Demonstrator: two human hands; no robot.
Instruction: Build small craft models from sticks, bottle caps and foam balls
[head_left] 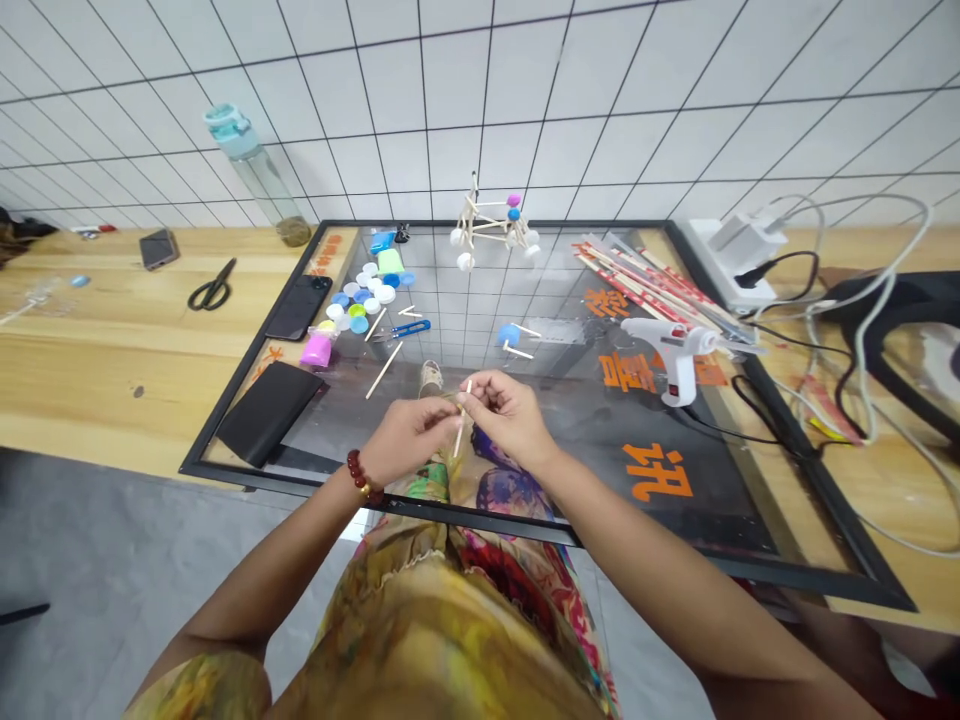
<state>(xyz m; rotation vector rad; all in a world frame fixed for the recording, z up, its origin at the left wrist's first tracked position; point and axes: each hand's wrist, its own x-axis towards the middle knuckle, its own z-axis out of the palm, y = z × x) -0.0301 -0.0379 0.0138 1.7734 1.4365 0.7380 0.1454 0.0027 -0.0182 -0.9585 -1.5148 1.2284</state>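
Observation:
A short, thin wooden stick (457, 440) stands nearly upright between my hands, just over the near part of the glass panel. My left hand (409, 435), with a red bead bracelet at the wrist, pinches it with thumb and fingertips. From the other side my right hand (514, 415) has closed its thumb and fingers on the stick's upper part. Beyond them lies a blue bottle cap (508, 334) with short sticks beside it. Further back, against the wall, is a frame of sticks (487, 228) with white, blue and pink round pieces. Loose sticks (384, 371) lie to the left.
To the right sit a white glue gun (679, 360), wrapped chopsticks (652, 275) and a power strip (731, 265) with tangled cables. Leftward are several bottle caps (384, 294), a blue cutter (411, 328), a phone (300, 308), a black wallet (271, 413), scissors (212, 288) and a bottle (262, 180).

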